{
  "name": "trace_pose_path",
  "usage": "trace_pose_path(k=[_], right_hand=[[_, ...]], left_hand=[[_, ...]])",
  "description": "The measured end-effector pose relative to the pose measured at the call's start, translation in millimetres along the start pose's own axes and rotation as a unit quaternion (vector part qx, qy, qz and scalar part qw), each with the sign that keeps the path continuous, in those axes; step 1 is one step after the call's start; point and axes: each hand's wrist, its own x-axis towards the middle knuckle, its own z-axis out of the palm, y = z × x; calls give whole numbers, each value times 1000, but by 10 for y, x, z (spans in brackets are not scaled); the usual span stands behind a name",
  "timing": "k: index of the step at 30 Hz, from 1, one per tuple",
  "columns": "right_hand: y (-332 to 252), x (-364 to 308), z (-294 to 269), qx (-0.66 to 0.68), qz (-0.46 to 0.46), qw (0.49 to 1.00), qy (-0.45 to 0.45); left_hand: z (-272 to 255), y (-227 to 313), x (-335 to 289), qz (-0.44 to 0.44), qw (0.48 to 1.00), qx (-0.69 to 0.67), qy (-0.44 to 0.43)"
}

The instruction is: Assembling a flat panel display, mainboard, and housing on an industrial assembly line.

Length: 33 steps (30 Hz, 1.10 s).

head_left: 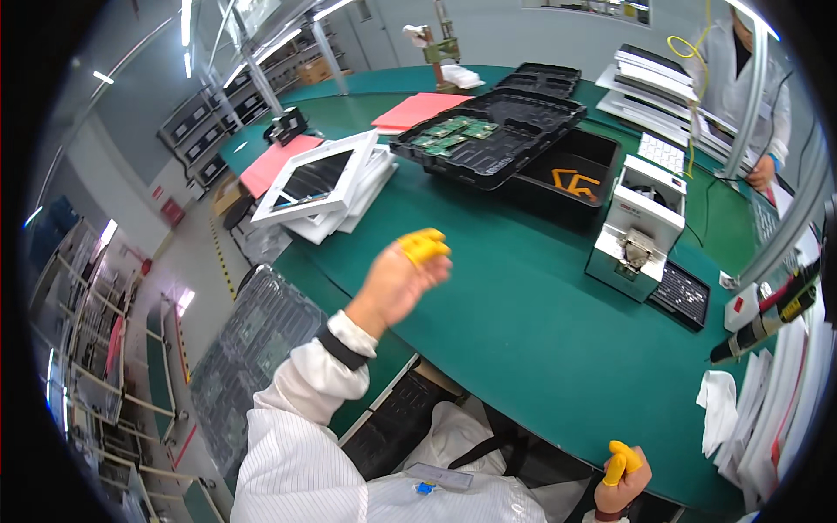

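My left hand [399, 277], wearing yellow finger cots, hovers over the near left part of the green table [497, 322]. Its fingers are loosely bent and apart, and I see nothing in them. Closest to it is a white frame [344, 193] with a dark panel, lying tilted on a stack of white trays. Low at the right, by the table's front edge, is my right hand [624, 481], also with yellow finger cots. Its fingers are curled closed; whatever they may hold is hidden.
A black tray [514, 144] of green circuit boards rests on a black bin [571, 205] holding orange pieces. To the right stand a white screw-feeder-like machine [641, 227], a small black tray [684, 296] and a black-and-yellow power screwdriver [767, 324]. Another person [758, 96] stands at the far right.
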Motion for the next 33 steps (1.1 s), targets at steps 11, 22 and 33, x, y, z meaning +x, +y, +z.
trace_pose_path(k=[11,22,33], right_hand=[[-246,301,-112,-98,-44,993,-46],[-271,287,-87,-138,-64,986,-61],[-102,155,43,-125,-31,992,-17]], left_hand=[[-1720,633,863,147,880,-227,391],[-1891,651,1265,154,893,-229,355],[-1941,1484,1149,158,915,-193,316]])
